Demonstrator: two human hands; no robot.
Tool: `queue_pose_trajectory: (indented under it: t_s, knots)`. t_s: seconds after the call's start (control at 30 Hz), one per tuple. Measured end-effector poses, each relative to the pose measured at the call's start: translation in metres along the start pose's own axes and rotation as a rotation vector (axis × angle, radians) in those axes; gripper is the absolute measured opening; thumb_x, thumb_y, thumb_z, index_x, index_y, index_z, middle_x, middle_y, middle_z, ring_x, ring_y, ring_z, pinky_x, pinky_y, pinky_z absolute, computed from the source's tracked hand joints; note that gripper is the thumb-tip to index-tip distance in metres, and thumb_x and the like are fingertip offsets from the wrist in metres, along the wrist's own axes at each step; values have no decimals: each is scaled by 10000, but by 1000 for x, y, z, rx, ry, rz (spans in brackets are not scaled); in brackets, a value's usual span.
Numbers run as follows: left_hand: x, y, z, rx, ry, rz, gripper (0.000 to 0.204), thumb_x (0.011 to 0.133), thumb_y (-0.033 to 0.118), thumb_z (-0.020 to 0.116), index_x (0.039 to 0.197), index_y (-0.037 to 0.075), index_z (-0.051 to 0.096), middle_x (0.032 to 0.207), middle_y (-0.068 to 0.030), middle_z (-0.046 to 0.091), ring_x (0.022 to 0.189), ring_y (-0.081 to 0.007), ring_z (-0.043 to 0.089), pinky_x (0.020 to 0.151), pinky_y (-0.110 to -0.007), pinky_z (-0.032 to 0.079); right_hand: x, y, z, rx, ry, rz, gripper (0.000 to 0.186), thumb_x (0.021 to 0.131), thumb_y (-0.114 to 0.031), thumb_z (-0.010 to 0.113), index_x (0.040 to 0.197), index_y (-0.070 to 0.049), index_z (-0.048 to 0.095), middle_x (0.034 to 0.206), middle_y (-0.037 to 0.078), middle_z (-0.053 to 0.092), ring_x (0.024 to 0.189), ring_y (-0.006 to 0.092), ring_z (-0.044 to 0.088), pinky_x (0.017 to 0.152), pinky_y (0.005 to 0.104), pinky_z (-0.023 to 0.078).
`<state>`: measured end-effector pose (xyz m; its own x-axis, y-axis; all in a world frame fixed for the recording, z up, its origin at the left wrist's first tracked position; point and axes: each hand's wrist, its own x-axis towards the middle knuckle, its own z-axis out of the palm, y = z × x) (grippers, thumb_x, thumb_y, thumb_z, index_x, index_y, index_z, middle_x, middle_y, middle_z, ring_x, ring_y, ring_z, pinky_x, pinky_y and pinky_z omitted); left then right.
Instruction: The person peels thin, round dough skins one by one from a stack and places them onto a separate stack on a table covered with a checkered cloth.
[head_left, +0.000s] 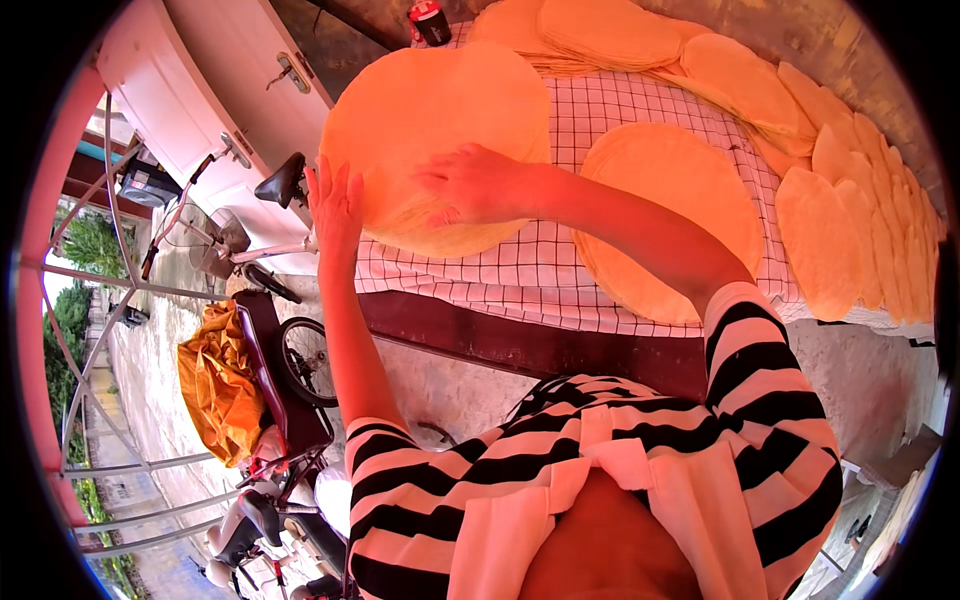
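A large stack of thin round flatbreads [440, 110], orange in this light, lies on a checked cloth at the far side of me. At its left edge is my left hand [338, 205], fingers stretched out and touching the rim. Across the middle of the top sheet my right hand [475, 185] lies palm down with its fingers spread, slightly blurred. Neither hand grips anything. A second round stack of flatbreads [680, 200] sits to the right, partly covered by my right forearm.
More flatbreads [730, 85] lie overlapped along the table's back and right side. The checked cloth [600, 105] covers the table. A red and black container [430, 22] stands at the back. To the left are a white door [215, 130], a bicycle saddle [282, 182] and a cart with orange sheeting [222, 385].
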<state>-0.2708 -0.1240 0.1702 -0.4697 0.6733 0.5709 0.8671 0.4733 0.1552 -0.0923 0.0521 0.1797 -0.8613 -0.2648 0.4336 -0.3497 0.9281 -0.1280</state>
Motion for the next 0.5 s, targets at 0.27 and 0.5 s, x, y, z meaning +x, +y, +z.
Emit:
queue_pose_trajectory:
  t_s: [0.27, 0.5]
  knots:
    - [36, -24, 11, 294, -345, -311, 461, 908, 401, 355, 1249, 104, 448, 1354, -103, 354, 1304, -318, 200, 964, -575, 262, -7, 3, 29, -126, 40, -4, 583, 810, -454, 502, 1204, -32, 425, 1250, 119, 439, 1167, 277, 395, 873, 409, 339]
    - [148, 5, 43, 382, -206, 130, 544, 891, 480, 341, 1345, 181, 309, 1434, -46, 203, 1319, -337, 143, 981, -620, 164, -6, -4, 30, -85, 137, -13, 594, 739, -445, 587, 1160, -46, 456, 1195, 102, 474, 1137, 263, 419, 833, 417, 360]
